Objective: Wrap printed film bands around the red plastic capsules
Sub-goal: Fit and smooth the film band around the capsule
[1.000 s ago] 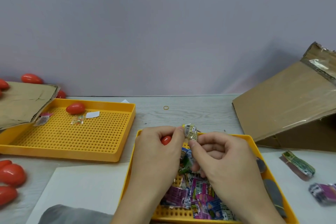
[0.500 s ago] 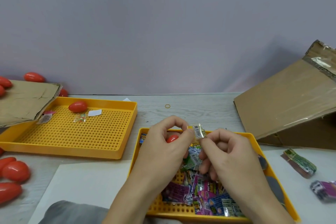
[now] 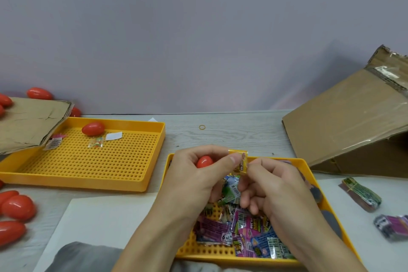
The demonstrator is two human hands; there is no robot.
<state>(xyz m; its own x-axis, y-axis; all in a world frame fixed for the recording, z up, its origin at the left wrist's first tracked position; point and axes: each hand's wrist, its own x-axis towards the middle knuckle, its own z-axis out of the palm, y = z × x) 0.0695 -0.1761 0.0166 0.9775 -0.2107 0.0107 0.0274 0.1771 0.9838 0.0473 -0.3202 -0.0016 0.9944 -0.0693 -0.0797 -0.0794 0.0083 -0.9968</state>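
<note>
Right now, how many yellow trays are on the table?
2. One yellow tray lies at the left and holds a red capsule. The other tray lies under both hands, filled with printed bands. More trays may be out of view.

A red plastic capsule point(image 3: 204, 161), glossy and egg-shaped, sits tucked in a curled left hand point(image 3: 194, 174) above the near yellow tray point(image 3: 309, 168). Just beside it, a small printed film band point(image 3: 241, 162), yellow with dark lettering, is pinched between both hands' fingertips, the right hand point(image 3: 273, 185) at its lower edge.
</note>
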